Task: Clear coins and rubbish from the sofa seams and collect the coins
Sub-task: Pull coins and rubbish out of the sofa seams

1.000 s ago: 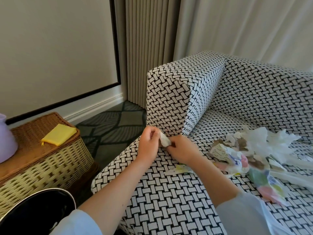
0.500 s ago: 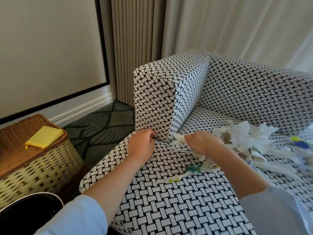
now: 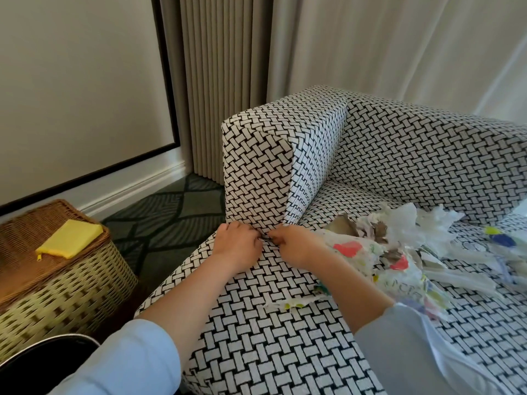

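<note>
A sofa with a black-and-white woven pattern fills the right of the view; its seat (image 3: 285,352) meets the armrest (image 3: 256,166) at a seam (image 3: 266,238). My left hand (image 3: 236,248) and my right hand (image 3: 296,250) sit side by side at that seam, fingers curled and tips tucked into the gap. Nothing shows in either hand. A pile of rubbish (image 3: 399,232), crumpled white paper and coloured wrappers, lies on the seat just right of my right hand. A torn paper scrap (image 3: 296,302) lies under my right forearm. No coin is visible.
A wicker basket (image 3: 57,295) stands on the floor to the left, with a yellow zip pouch (image 3: 70,242) on its lid. A black round object (image 3: 42,357) sits at the bottom left. Curtains (image 3: 228,81) hang behind the armrest.
A second ago both hands held a crumpled white scrap at the seam. My right hand carried it to the pile and has come back to the seam; my left hand stayed there.
</note>
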